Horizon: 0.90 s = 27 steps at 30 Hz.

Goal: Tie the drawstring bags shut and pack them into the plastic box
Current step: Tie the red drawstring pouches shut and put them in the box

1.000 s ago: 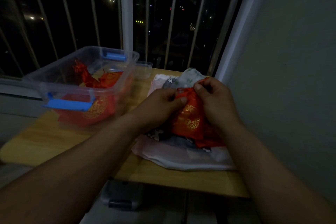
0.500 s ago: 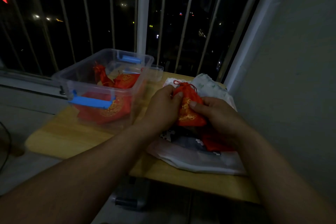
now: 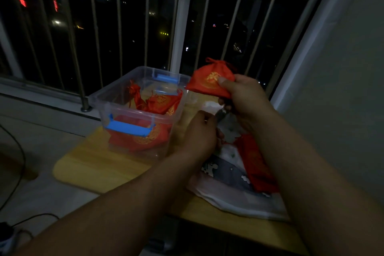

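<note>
Outside, night sits black behind the metal railing (image 3: 180, 27), and a pale wall (image 3: 342, 68) closes off our right. Our wooden counter (image 3: 99, 168), smooth with a rounded corner, stands over a pale floor (image 3: 41, 141). A rumpled white and grey printed cloth (image 3: 228, 174) covers its right part, with a flat red bag (image 3: 257, 168) lying on it. To the left stands the clear plastic box (image 3: 104, 102) with blue latches (image 3: 129, 128), and shiny red bags (image 3: 158, 103) are heaped inside. Our right grip (image 3: 247, 97) pinches the tied red bag (image 3: 207, 83), thumb on its face, holding it in the air just beside the box's far right corner; its neck is gathered under a red cord. The bags bear a round gold emblem, too blurred for us to read. Our left grip (image 3: 199, 133) curls low at the cloth's edge; whether it holds anything we cannot tell.
</note>
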Each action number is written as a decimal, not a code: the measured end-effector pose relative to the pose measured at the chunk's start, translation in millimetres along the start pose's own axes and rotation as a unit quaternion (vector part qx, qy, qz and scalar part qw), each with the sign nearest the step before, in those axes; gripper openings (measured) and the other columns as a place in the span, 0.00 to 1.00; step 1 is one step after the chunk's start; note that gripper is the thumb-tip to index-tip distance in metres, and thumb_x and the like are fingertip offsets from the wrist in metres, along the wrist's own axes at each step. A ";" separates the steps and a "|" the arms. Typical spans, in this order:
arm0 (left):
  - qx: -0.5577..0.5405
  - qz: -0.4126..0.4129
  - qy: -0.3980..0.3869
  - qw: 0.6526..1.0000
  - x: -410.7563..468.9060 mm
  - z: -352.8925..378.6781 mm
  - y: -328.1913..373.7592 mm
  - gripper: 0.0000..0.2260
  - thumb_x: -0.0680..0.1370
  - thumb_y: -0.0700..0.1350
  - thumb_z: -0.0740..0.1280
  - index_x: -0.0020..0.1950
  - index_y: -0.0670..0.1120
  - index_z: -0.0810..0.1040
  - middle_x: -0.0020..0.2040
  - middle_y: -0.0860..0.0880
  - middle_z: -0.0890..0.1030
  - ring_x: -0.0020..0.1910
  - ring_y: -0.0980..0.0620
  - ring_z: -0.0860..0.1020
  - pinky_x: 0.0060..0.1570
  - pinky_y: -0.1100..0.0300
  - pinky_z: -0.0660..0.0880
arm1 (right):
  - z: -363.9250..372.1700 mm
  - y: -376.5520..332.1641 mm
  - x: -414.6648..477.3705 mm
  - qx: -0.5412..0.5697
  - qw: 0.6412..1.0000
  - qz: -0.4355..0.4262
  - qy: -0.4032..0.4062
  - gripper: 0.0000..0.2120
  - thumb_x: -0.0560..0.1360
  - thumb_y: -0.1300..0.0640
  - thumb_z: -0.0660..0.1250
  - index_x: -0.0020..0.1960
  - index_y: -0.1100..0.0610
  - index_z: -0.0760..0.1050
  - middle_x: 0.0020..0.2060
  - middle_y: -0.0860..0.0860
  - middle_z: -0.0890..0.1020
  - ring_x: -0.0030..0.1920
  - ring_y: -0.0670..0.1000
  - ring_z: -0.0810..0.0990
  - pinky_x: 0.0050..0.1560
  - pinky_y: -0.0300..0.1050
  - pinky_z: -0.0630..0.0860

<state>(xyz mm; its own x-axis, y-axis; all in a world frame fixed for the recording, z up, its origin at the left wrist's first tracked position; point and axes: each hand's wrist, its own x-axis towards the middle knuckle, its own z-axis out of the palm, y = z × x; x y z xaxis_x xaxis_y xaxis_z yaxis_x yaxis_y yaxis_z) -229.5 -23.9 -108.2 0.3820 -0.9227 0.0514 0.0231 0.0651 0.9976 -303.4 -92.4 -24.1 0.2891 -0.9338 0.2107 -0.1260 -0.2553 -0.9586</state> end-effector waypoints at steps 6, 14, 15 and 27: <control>0.036 0.021 0.019 0.999 11.2 -2.6 2.4 0.10 0.87 0.46 0.56 0.58 0.44 0.74 0.39 0.45 0.83 0.27 0.54 0.79 0.28 0.61 0.74 | 62.2 -22.7 30.8 0.028 0.997 0.045 -0.059 0.17 0.83 0.48 0.66 0.55 0.63 0.78 0.39 0.56 0.82 0.31 0.49 0.81 0.30 0.42 0.75; 0.092 0.052 0.002 0.994 12.1 -8.7 -3.4 0.07 0.86 0.45 0.58 0.55 0.47 0.75 0.45 0.46 0.83 0.43 0.46 0.83 0.43 0.50 0.79 | -11.7 26.0 19.2 -0.046 0.995 0.089 0.022 0.21 0.85 0.43 0.59 0.59 0.60 0.77 0.44 0.53 0.84 0.35 0.50 0.78 0.33 0.44 0.72; 0.111 0.054 -0.007 0.992 13.0 -8.8 -4.6 0.07 0.85 0.45 0.59 0.54 0.45 0.75 0.45 0.46 0.83 0.44 0.46 0.82 0.44 0.50 0.79 | -25.7 34.7 14.2 -0.031 0.994 0.103 0.035 0.19 0.85 0.44 0.60 0.58 0.60 0.77 0.41 0.53 0.83 0.32 0.49 0.76 0.32 0.44 0.70; 0.362 0.137 -0.125 0.913 11.7 25.7 -14.4 0.08 0.81 0.52 0.67 0.47 0.49 0.80 0.41 0.52 0.81 0.42 0.55 0.78 0.42 0.57 0.74 | -132.6 95.6 -53.3 -0.260 0.961 0.079 0.057 0.15 0.80 0.50 0.68 0.42 0.62 0.80 0.33 0.54 0.80 0.33 0.53 0.76 0.41 0.50 0.73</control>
<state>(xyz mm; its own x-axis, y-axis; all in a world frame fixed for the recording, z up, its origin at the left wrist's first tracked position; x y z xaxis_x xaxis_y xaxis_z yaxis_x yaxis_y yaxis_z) -249.0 -45.3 -120.7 0.0556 -0.9733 0.2225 -0.6939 0.1226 0.7096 -456.8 -100.2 -101.6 0.1259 -0.9850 0.1179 -0.6247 -0.1710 -0.7619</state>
